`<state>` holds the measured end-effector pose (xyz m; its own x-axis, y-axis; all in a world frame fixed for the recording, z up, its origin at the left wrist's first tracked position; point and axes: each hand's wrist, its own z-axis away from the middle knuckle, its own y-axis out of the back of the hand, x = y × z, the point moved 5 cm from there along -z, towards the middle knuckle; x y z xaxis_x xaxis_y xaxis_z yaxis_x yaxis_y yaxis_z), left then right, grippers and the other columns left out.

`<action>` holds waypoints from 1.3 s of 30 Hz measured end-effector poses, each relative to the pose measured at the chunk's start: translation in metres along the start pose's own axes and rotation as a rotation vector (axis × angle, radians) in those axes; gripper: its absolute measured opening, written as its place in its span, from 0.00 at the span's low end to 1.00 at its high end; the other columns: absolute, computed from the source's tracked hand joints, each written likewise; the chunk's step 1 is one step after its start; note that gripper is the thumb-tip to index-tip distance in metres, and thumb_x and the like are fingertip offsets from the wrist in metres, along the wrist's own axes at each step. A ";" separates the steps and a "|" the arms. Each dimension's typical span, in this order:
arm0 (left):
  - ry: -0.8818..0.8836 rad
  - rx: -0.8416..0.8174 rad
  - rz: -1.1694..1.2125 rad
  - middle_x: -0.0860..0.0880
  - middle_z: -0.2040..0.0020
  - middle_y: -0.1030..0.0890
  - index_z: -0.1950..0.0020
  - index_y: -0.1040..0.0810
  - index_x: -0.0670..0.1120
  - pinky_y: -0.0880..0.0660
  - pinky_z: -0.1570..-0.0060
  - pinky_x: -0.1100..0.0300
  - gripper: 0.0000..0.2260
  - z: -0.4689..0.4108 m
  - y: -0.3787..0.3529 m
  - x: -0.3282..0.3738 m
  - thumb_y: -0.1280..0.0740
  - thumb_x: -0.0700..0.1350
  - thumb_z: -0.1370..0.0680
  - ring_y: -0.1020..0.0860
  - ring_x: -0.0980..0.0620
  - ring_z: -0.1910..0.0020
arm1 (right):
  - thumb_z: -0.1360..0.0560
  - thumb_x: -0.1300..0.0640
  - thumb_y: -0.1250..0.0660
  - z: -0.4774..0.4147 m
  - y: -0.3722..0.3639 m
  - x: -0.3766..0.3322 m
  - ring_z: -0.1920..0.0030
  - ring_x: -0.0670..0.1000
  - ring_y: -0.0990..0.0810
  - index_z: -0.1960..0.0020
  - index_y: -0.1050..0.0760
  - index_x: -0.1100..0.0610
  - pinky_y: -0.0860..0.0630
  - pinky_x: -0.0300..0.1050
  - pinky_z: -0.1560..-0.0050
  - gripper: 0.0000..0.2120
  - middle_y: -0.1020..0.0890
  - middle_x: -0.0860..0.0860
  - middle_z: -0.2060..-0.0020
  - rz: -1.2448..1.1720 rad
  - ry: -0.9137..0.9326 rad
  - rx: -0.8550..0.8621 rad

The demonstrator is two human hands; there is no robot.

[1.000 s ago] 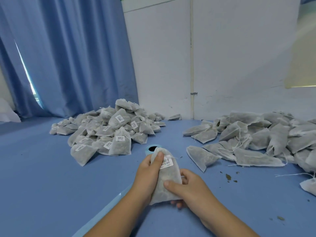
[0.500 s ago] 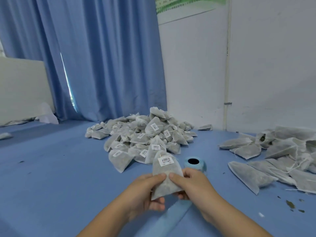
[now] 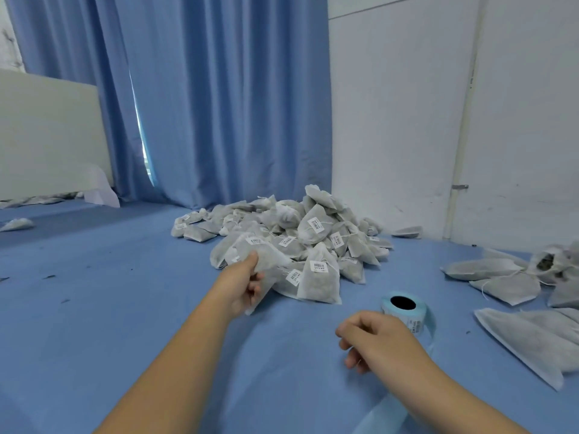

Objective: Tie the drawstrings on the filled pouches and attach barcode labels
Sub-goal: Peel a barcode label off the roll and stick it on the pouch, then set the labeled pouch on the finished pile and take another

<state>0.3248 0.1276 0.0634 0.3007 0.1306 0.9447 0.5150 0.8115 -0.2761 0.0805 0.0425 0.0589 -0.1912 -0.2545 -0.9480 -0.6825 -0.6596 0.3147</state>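
A labelled pouch point(image 3: 270, 261) is clamped in the fingers point(image 3: 254, 285) of the left hand point(image 3: 239, 285) and held out at the near edge of the finished heap point(image 3: 316, 228), seemingly for dropping there, while the right hand point(image 3: 380, 343), loosely curled on nothing, is poised by the label roll point(image 3: 418, 322)

1. left forearm point(image 3: 175, 355): bare, stretched forward from the lower left edge, wrist roughly straight.
2. left hand point(image 3: 246, 285): thumb on top, fingers curled underneath, pinching a pouch point(image 3: 271, 261) near its lower corner.
3. right forearm point(image 3: 454, 393): bare, entering from the lower right edge and angled inward.
4. right hand point(image 3: 380, 341): back facing up, fingers loosely curled downward, thumb close to the forefinger (palm side hidden); nothing visible in its grasp.
5. Relation: hands well apart, the left reaching farther forward than the right.
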 end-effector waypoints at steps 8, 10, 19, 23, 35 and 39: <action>0.096 0.044 -0.017 0.41 0.59 0.24 0.52 0.27 0.40 0.20 0.76 0.58 0.03 -0.024 0.007 -0.032 0.36 0.37 0.19 0.24 0.47 0.66 | 0.26 0.61 0.34 -0.002 0.019 0.007 0.75 0.47 0.23 0.63 0.20 0.60 0.26 0.40 0.69 0.08 0.19 0.48 0.72 -0.016 -0.017 0.042; 0.055 0.076 -0.084 0.42 0.60 0.25 0.52 0.25 0.41 0.23 0.78 0.61 0.03 -0.023 0.007 -0.035 0.36 0.38 0.19 0.26 0.48 0.67 | 0.26 0.61 0.34 -0.001 0.023 0.008 0.75 0.46 0.24 0.62 0.20 0.60 0.27 0.40 0.69 0.08 0.20 0.48 0.72 -0.022 -0.022 0.051; -0.005 -0.140 -0.232 0.50 0.68 0.24 0.53 0.24 0.44 0.35 0.77 0.67 0.02 0.041 -0.075 -0.018 0.34 0.42 0.21 0.30 0.55 0.76 | 0.25 0.60 0.35 0.011 0.058 -0.002 0.74 0.46 0.23 0.60 0.20 0.60 0.27 0.39 0.69 0.08 0.20 0.47 0.71 -0.085 0.036 0.105; -0.033 -0.376 -0.274 0.51 0.69 0.23 0.54 0.22 0.45 0.35 0.78 0.65 0.03 0.096 -0.154 -0.019 0.34 0.43 0.22 0.30 0.54 0.76 | 0.25 0.61 0.35 0.028 0.095 -0.002 0.73 0.48 0.24 0.61 0.20 0.61 0.29 0.39 0.71 0.08 0.20 0.49 0.71 -0.136 0.068 0.155; -0.019 -0.663 -0.335 0.50 0.66 0.22 0.54 0.22 0.45 0.34 0.75 0.64 0.03 0.205 -0.326 -0.124 0.34 0.43 0.22 0.28 0.55 0.76 | 0.25 0.60 0.34 0.101 0.247 0.083 0.74 0.46 0.25 0.58 0.20 0.62 0.30 0.37 0.72 0.07 0.21 0.48 0.71 0.003 -0.030 0.420; 0.007 -0.588 -0.287 0.51 0.65 0.23 0.55 0.24 0.45 0.34 0.78 0.65 0.04 0.205 -0.352 -0.157 0.35 0.43 0.21 0.29 0.57 0.79 | 0.24 0.62 0.33 0.119 0.285 0.122 0.76 0.46 0.26 0.60 0.21 0.60 0.30 0.35 0.73 0.07 0.22 0.47 0.74 -0.025 -0.075 0.529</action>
<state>-0.0681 -0.0620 0.0482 0.0903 -0.0505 0.9946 0.9281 0.3666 -0.0657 -0.2213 -0.0922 0.0274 -0.2071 -0.1792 -0.9618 -0.9462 -0.2132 0.2435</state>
